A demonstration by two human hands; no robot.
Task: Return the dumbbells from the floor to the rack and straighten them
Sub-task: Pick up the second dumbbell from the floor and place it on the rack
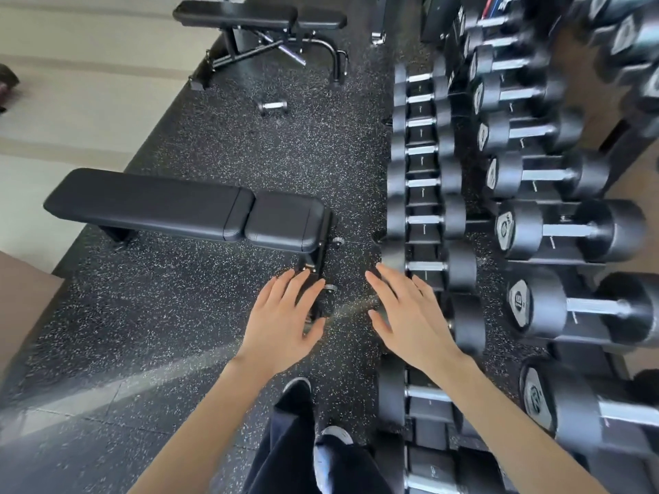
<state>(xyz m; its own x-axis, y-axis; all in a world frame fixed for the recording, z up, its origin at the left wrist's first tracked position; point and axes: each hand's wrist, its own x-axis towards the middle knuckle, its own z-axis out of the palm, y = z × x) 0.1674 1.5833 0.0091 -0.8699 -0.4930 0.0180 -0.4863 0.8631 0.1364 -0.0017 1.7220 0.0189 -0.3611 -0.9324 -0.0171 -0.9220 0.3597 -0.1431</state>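
A small dumbbell (273,107) with a silver handle lies alone on the speckled black floor, far ahead near the far bench. The dumbbell rack (424,240) runs along the right, its tiers filled with black dumbbells side by side. A larger upper-tier dumbbell (567,229) sits to the right. My left hand (281,322) hovers flat, fingers spread, holding nothing, above the floor by the near bench's foot. My right hand (410,315) is also spread and empty, over the lower tier's left edge.
A flat black bench (185,205) stands just left of my hands, its foot close to my left fingers. A second bench (260,19) stands further back. My shoes (331,436) are below. A strip of floor lies between the benches and the rack.
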